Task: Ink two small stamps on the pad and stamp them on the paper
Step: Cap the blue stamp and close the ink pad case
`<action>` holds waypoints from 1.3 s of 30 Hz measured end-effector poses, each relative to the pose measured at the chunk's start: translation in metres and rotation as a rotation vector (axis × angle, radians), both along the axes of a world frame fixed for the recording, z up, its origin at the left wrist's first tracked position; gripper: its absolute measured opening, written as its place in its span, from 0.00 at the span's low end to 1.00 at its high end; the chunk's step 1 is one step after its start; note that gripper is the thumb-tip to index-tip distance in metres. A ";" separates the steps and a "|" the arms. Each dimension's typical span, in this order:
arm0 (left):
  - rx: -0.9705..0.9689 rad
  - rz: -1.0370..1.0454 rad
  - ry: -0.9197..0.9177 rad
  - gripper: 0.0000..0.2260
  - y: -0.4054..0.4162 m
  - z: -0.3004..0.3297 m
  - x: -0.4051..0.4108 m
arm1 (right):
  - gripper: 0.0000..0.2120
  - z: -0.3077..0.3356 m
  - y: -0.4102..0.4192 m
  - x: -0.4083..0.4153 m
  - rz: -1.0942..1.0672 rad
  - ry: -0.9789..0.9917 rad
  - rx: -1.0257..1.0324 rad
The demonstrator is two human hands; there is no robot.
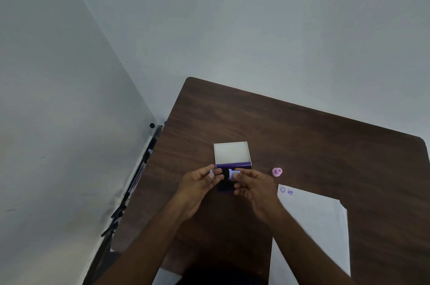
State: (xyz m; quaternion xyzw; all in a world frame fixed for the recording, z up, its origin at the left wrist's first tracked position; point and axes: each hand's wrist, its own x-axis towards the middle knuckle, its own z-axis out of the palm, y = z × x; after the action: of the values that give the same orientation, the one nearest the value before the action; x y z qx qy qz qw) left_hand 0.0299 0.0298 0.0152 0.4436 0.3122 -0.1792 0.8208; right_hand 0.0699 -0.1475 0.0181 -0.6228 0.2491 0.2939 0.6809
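Observation:
My right hand (252, 186) pinches a small lilac stamp (231, 174) held sideways above the dark ink pad (224, 188). In the fingertips of my left hand (200, 183) is a small lilac cap (211, 173), a short way left of the stamp. The ink pad's lid (231, 153) stands open behind it, white inside with a purple edge. A pink stamp (277, 171) lies on the table to the right. The white paper (314, 219) lies at the right front, with two purple prints (286, 191) in its top left corner.
The dark wooden table (302, 140) sits in a corner of pale walls. A black tripod stand (130, 191) leans beside the table's left edge. My forearms reach in from the bottom of the view.

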 end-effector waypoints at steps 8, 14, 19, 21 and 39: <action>0.250 -0.049 -0.024 0.13 -0.009 -0.002 0.001 | 0.10 -0.001 0.010 -0.002 0.186 -0.137 -0.140; 0.312 -0.059 0.013 0.14 -0.015 -0.010 0.000 | 0.11 -0.001 0.014 -0.002 0.240 -0.189 -0.180; 0.297 -0.031 0.030 0.16 -0.012 -0.012 -0.003 | 0.10 -0.001 0.015 -0.005 0.239 -0.209 -0.176; 0.270 -0.019 0.026 0.17 -0.012 -0.012 -0.005 | 0.10 -0.002 0.016 -0.007 0.240 -0.214 -0.177; 0.345 -0.081 -0.152 0.13 -0.009 -0.007 0.003 | 0.08 -0.006 0.004 0.003 0.244 -0.212 -0.171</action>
State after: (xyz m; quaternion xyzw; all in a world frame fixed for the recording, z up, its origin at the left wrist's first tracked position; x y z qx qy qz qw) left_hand 0.0326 0.0208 0.0086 0.6022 0.2573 -0.1219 0.7459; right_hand 0.0728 -0.1433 0.0119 -0.7315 0.1229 0.2847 0.6072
